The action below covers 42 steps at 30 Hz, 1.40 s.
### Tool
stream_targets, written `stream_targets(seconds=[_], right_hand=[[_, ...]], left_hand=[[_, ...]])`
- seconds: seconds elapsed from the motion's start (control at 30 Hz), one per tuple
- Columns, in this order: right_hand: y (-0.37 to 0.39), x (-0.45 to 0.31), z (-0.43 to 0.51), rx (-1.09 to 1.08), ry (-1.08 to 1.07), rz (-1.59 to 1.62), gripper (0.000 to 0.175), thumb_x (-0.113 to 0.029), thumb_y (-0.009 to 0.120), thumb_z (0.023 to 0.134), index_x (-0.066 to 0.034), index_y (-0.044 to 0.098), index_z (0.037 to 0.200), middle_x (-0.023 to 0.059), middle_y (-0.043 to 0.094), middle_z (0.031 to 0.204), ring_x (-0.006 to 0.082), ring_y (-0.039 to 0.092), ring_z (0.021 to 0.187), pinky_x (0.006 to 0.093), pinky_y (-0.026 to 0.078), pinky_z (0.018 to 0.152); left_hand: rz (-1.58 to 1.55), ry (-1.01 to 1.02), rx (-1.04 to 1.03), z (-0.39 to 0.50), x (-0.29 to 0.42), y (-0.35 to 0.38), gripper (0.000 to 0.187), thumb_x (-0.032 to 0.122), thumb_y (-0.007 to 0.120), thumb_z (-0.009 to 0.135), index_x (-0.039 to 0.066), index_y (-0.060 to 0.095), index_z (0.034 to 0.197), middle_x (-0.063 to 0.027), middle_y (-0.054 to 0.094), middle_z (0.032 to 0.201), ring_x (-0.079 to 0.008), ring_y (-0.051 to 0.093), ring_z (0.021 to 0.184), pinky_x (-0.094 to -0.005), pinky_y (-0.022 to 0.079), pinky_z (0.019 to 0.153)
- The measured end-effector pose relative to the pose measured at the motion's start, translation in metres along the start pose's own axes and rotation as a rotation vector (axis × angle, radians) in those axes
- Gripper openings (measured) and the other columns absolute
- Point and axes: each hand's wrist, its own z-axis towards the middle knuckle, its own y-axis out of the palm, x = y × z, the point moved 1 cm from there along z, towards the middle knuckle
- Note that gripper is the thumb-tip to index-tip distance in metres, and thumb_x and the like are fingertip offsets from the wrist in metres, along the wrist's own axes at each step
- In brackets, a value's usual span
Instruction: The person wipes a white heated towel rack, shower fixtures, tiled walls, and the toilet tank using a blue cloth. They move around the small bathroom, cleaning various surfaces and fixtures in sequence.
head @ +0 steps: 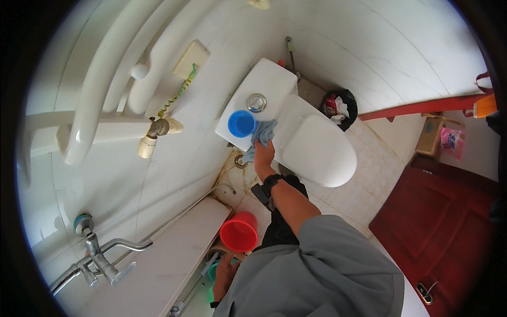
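My right hand (264, 155) is closed on a blue-grey cloth (264, 132) at the near edge of the toilet's cistern lid (273, 75). Part of the cloth lies on the lid and part hangs over its edge. A blue plastic cup (242, 123) stands on the lid, close beside the cloth and the round flush button (256, 103). The seat cover (323, 150) of the toilet is down. Low in the view, my left hand (225, 274) is by green plastic items (213, 271), below a red bucket (239, 232); its fingers are partly hidden, so its hold is unclear.
White pipes (95, 79) and a chrome mixer tap (99, 253) are on the left wall, above a white ledge (166, 257). A floor drain (240, 161) lies beside the toilet. Beyond the bowl stands a lined waste bin (348, 113). A dark red door (431, 230) is at right.
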Motion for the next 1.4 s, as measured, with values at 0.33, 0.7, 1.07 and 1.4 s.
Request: stream_targets(seconds=[0.33,0.7,1.07,1.4], right_hand=[[0.01,0.001,-0.054,-0.303,0.0,-0.175,0.043,-0.023,0.074,0.091,-0.0023,0.066,0.127,0.0138,0.073,0.112,0.0289,0.069,0.097,0.0462,0.054,0.081],[0.09,-0.005,-0.041,-0.453,-0.272,-0.284,0.049,-0.031,0.076,0.086,0.0063,0.065,0.117,0.027,0.07,0.11,0.0457,0.065,0.1,0.0529,0.051,0.088],[0.008,0.026,-0.035,-0.415,-0.318,-0.602,0.057,-0.032,0.077,0.085,0.003,0.066,0.129,0.025,0.07,0.12,0.039,0.068,0.109,0.0505,0.054,0.092],[-0.13,-0.02,0.073,-0.221,0.006,-0.005,0.029,-0.013,0.078,0.086,-0.0011,0.072,0.113,0.0061,0.072,0.097,0.018,0.066,0.085,0.0356,0.054,0.077]], left_hand=[[-0.35,-0.087,0.093,-0.01,-0.02,0.025,0.043,0.011,0.07,0.088,0.007,0.062,0.13,-0.0224,0.066,0.126,-0.0422,0.062,0.119,-0.0474,0.051,0.097],[-0.378,-0.04,0.046,-0.024,-0.049,0.049,0.05,0.012,0.074,0.087,0.009,0.059,0.135,-0.021,0.064,0.129,-0.0418,0.061,0.12,-0.0475,0.051,0.098],[-0.221,-0.047,0.091,-0.014,-0.041,0.043,0.044,0.011,0.074,0.087,0.006,0.062,0.129,-0.0209,0.067,0.122,-0.0421,0.063,0.115,-0.0482,0.052,0.095],[-0.161,0.013,0.122,0.008,-0.032,0.04,0.042,0.016,0.071,0.086,0.003,0.064,0.125,-0.0239,0.068,0.114,-0.043,0.065,0.106,-0.0475,0.053,0.09]])
